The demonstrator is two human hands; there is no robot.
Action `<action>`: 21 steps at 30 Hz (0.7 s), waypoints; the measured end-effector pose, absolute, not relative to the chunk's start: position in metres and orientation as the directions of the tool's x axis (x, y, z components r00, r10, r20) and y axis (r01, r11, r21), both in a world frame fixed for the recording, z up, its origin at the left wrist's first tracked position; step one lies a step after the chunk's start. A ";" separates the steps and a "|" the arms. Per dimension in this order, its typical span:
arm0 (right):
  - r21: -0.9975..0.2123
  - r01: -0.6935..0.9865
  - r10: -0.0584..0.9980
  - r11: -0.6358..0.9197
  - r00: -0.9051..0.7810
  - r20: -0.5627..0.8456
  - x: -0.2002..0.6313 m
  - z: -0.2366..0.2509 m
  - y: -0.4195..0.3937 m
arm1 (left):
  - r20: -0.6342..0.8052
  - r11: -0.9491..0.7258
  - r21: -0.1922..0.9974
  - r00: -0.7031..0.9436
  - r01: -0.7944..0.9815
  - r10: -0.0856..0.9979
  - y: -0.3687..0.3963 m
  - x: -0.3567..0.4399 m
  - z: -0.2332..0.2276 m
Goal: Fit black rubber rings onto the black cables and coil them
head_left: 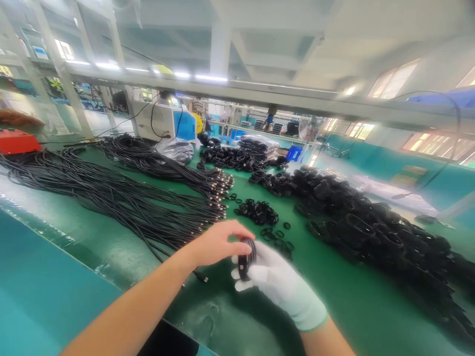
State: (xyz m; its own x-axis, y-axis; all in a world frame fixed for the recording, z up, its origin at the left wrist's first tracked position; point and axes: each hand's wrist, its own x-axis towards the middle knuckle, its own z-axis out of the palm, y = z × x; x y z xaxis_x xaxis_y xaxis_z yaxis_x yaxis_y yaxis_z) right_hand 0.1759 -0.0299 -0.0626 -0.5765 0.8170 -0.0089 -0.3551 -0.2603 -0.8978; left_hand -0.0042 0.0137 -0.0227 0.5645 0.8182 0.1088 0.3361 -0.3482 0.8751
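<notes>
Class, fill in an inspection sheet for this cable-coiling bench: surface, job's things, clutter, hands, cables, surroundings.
Surface: green bench mat, glossy, with a teal edge.
Job's things: coiled black cable gripped between both hands.
Clutter: small black rings scattered loose; clear plastic bag; red object at far left.
Hands: bare left hand pinches the coil's top; white-gloved right hand wraps around it.
Cables: long straight cables laid out at left; heap of finished coils at right.
Surroundings: white and blue machine, overhead rail, more benches behind.

Bright overhead glare, blurred warped edges
</notes>
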 end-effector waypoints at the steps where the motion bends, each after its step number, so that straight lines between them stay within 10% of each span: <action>1: -0.903 -0.343 0.817 -0.259 -0.576 -0.015 0.177 -0.061 -0.030 | 0.131 -0.350 0.868 0.517 0.353 0.846 0.010 -0.003 -0.023; 5: -0.891 -0.354 0.840 -0.285 -0.540 -0.054 0.178 -0.059 -0.032 | 0.137 -0.221 0.906 0.243 0.361 0.960 -0.011 0.001 -0.029; 14: -0.916 -0.298 0.819 -0.270 -0.571 -0.056 0.171 -0.062 -0.035 | -0.077 0.103 0.994 0.396 -0.045 0.915 -0.028 0.011 -0.049; 21: -0.900 -0.290 0.812 -0.326 -0.573 -0.110 0.171 -0.063 -0.035 | 0.252 -0.324 0.835 0.214 0.445 0.944 -0.024 -0.002 -0.048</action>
State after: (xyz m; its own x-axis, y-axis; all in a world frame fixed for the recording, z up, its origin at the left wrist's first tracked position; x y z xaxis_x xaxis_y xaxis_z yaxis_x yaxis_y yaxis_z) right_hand 0.1706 -0.0348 -0.0630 -0.5726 0.8125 -0.1096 -0.2902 -0.3259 -0.8998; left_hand -0.0018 -0.0242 -0.0482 0.2136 0.9438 0.2521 0.4450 -0.3237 0.8350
